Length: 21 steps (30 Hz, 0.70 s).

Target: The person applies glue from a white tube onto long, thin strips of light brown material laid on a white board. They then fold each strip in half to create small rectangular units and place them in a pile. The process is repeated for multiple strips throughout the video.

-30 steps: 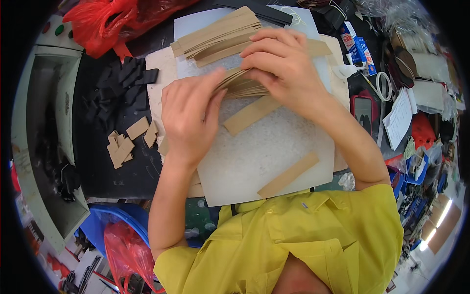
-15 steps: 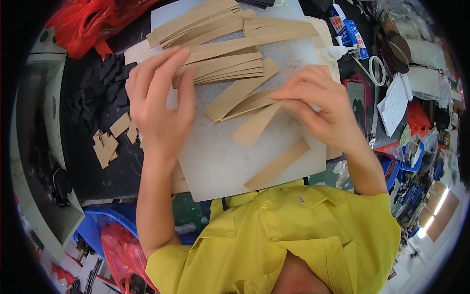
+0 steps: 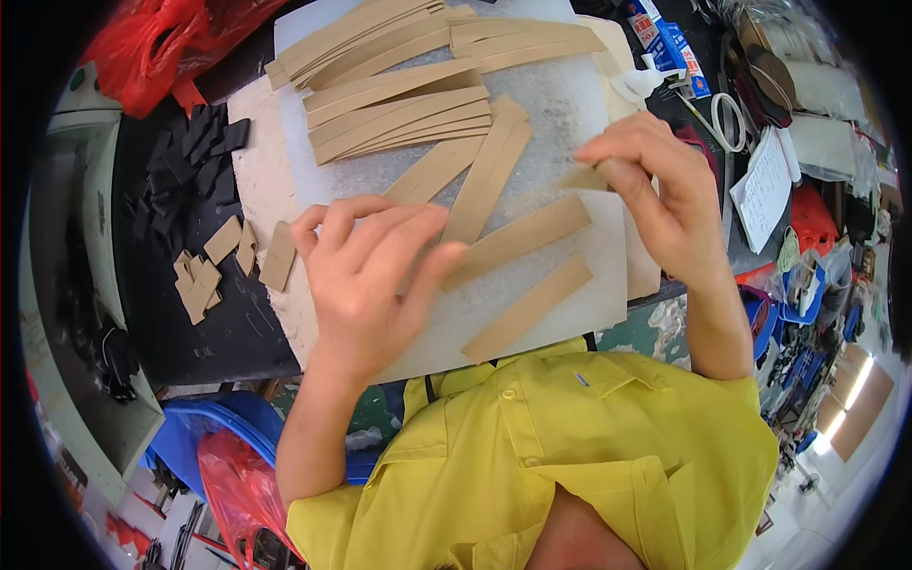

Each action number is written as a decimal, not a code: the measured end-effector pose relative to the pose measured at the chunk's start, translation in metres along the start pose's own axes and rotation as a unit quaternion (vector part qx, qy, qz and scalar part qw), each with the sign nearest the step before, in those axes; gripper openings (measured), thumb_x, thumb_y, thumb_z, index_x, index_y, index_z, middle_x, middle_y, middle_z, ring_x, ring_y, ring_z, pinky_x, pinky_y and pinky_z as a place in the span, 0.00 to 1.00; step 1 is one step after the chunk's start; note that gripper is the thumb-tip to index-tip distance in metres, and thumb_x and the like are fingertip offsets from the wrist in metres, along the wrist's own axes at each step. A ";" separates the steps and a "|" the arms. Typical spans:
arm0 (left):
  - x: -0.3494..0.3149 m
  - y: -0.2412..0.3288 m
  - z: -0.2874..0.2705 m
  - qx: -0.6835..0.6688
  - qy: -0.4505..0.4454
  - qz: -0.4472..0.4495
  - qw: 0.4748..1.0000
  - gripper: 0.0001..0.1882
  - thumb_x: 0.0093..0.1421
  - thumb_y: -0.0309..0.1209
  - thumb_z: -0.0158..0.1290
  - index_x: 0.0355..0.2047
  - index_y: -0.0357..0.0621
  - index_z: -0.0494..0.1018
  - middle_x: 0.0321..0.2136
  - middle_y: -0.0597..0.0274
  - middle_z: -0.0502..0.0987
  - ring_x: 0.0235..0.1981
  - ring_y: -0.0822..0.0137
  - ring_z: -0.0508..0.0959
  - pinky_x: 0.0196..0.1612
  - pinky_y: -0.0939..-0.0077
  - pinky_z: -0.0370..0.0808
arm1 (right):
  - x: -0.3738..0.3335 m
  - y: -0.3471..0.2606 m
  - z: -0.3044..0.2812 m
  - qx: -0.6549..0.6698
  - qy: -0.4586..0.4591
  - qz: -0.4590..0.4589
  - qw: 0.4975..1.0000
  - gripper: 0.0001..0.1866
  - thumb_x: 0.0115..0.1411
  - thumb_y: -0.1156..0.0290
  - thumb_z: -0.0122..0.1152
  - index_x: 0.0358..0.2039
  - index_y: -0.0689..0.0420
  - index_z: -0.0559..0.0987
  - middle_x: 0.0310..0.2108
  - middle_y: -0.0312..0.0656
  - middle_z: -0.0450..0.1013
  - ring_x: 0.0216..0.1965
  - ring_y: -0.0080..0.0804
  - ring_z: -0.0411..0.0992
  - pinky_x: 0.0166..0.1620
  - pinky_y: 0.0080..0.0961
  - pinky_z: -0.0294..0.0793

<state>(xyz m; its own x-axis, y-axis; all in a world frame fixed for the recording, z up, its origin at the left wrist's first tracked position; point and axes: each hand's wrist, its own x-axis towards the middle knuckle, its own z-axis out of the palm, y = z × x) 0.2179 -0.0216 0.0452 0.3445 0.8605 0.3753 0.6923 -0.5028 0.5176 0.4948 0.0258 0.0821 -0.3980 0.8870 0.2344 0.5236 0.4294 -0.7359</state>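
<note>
Brings left hand [image 3: 369, 277] down from the tan stack [image 3: 408, 116] since the earlier frame, loosely spread, contact unclear, and pinches a tan strip [image 3: 581, 179] in right hand [image 3: 665, 195] over the white board [image 3: 609, 296], apparently mid-separation, next needing flat, spaced placement.

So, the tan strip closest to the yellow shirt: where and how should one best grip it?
Probably at its lower-left end, coming from the left. The tan strip lies flat on the white sheet with that end uncovered, which favours a light pinch across its long edges. The left hand is open nearby; the right hand pinches another tan piece.
</note>
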 end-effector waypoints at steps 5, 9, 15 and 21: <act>0.001 0.018 0.019 0.071 -0.003 0.077 0.995 0.13 0.49 0.28 0.63 0.37 0.46 0.81 0.40 0.69 0.83 0.41 0.65 0.79 0.48 0.63 0.63 | 0.052 0.004 0.028 0.043 0.010 0.002 0.999 0.06 0.59 0.76 0.63 0.37 0.60 0.82 0.29 0.42 0.76 0.30 0.41 0.71 0.35 0.31 0.70; 0.004 0.010 0.016 0.039 0.007 0.071 0.997 0.14 0.49 0.27 0.60 0.39 0.46 0.81 0.42 0.67 0.82 0.42 0.64 0.79 0.47 0.62 0.65 | 0.085 0.014 0.039 -0.183 0.044 -0.217 0.958 0.10 0.57 0.80 0.64 0.40 0.60 0.83 0.38 0.39 0.80 0.39 0.34 0.75 0.41 0.28 0.76; -0.014 0.021 -0.008 0.058 -0.087 0.112 0.988 0.19 0.60 0.42 0.57 0.48 0.46 0.78 0.50 0.64 0.81 0.59 0.62 0.75 0.60 0.52 0.61 | 0.017 0.008 0.044 -0.093 -0.106 -0.201 0.969 0.13 0.47 0.80 0.69 0.35 0.56 0.84 0.41 0.38 0.80 0.43 0.41 0.75 0.45 0.33 0.77; -0.043 0.055 0.008 0.103 -0.134 0.058 0.984 0.35 0.67 0.63 0.40 0.51 0.45 0.77 0.52 0.62 0.80 0.63 0.63 0.72 0.67 0.46 0.47 | 0.002 0.004 0.067 -0.140 -0.009 -0.164 0.976 0.15 0.44 0.79 0.71 0.36 0.56 0.83 0.40 0.37 0.79 0.42 0.41 0.74 0.43 0.34 0.78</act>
<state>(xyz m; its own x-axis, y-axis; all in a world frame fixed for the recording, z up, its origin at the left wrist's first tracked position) 0.2467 -0.0860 0.0511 0.5653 0.8023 0.1916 0.7427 -0.5961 0.3050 0.4457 0.0178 0.0372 -0.5908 0.6917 0.4154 0.5495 0.7219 -0.4205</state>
